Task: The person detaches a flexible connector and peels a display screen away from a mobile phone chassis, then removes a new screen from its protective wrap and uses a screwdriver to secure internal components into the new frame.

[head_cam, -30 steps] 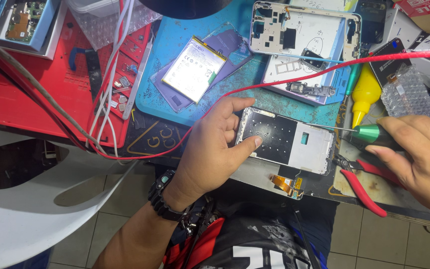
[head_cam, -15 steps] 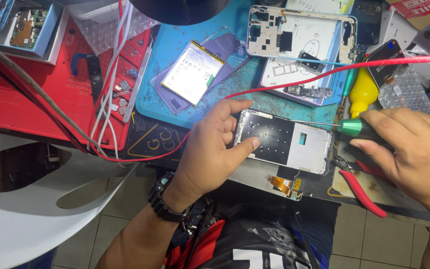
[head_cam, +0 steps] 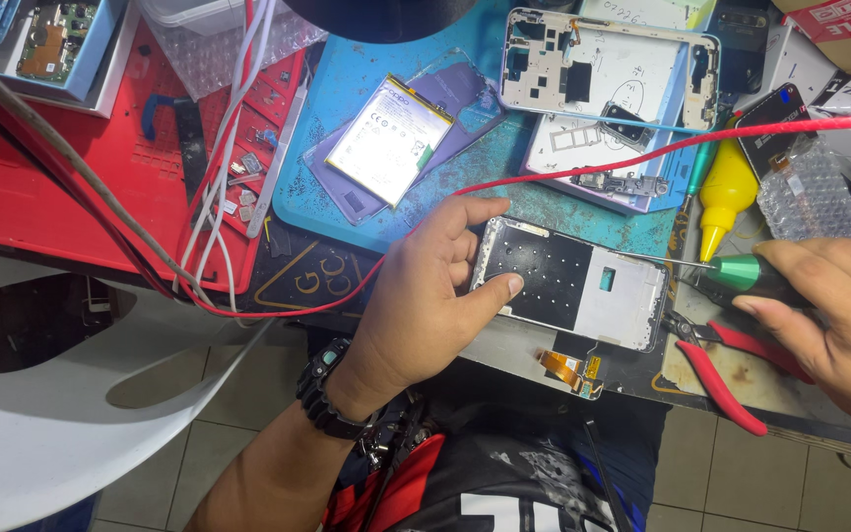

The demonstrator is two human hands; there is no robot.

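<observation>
My left hand grips the left end of an opened phone frame, thumb pressed on its lower left corner. The frame lies flat near the bench's front edge, and an orange flex cable hangs from its underside. My right hand holds a green-handled screwdriver; its thin shaft points left over the frame's upper right part. A black watch sits on my left wrist.
A phone battery lies on a blue mat. A white phone back housing rests behind the frame. Red-handled pliers, a yellow glue bottle, a red cable and a red tray surround the work spot.
My right hand and the screwdriver drifted slightly left along the frame's right side. My left hand stays on the frame.
</observation>
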